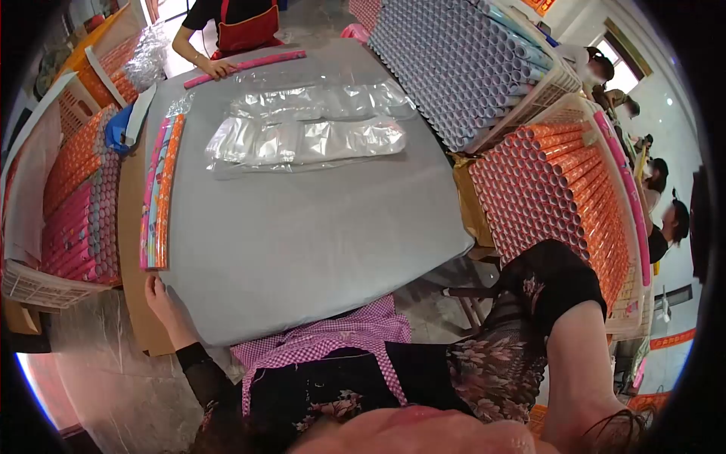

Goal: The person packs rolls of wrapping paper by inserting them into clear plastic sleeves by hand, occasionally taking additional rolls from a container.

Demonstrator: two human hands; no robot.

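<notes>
My left hand point(160, 301) is at the left table edge, just below the near ends of the wrapped rolls point(161, 204). Its fingers are loosely bent and apart, and nothing shows in them. Pink, blue and orange rolls lie there side by side. Flat clear plastic bags point(310, 140) are spread in two rows across the far half of the grey table point(318, 227). My right forearm is raised at the lower right, with the hand out of view.
Across the table a person in a red apron point(248, 30) has a hand on a pink roll point(265, 60). Crates of orange and pink tubes point(560, 189) and a blue tube stack point(454, 68) stand right. More crates point(45, 284) line the left. Several people sit far right.
</notes>
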